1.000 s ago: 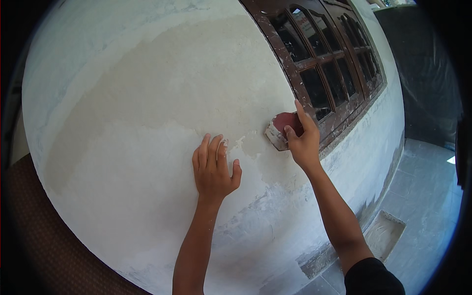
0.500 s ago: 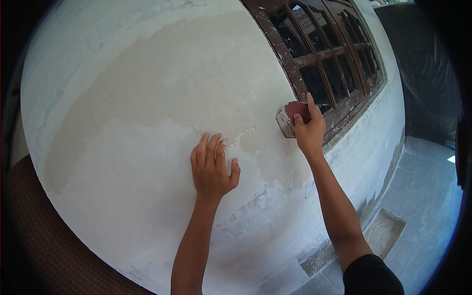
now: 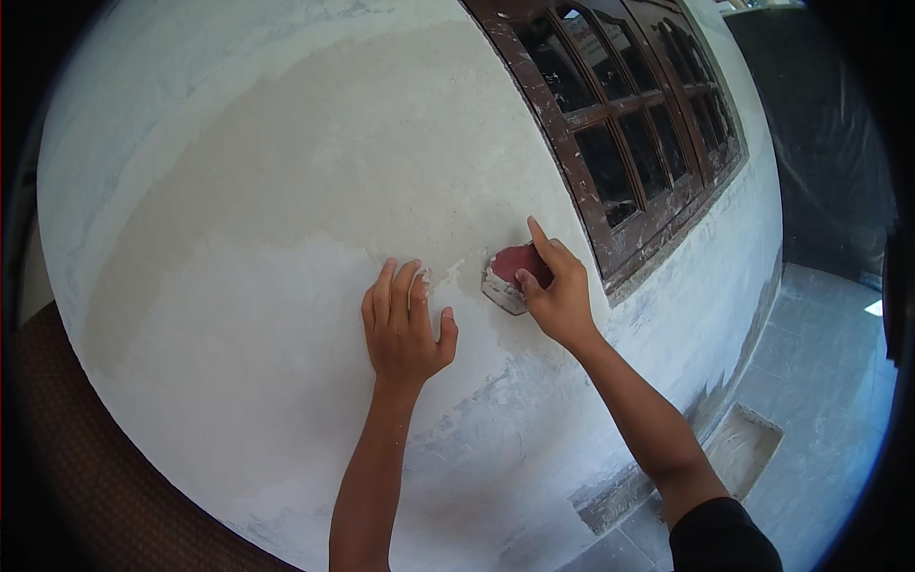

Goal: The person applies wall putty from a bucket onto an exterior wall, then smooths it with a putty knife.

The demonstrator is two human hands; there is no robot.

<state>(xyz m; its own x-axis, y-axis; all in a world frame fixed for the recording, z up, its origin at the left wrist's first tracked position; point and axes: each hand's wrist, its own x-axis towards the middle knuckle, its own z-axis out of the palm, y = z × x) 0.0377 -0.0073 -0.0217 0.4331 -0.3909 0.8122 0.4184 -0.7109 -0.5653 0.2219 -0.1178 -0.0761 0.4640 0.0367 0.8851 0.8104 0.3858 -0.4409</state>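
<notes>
Red scraper (image 3: 513, 262), its left and lower edges caked with pale paste, against a whitish wall (image 3: 267, 334), left of a brown window (image 3: 658, 133). It lies just left of the right hand (image 3: 562, 297), which pinches it, thumb on the face, index finger pointing up. The left hand (image 3: 405, 334), farther left, is loosely spread, thumb apart; whether its fingertips touch the wall is unclear.

Apparently a house: plastered wall (image 3: 238, 315), wooden window (image 3: 637, 153).
</notes>
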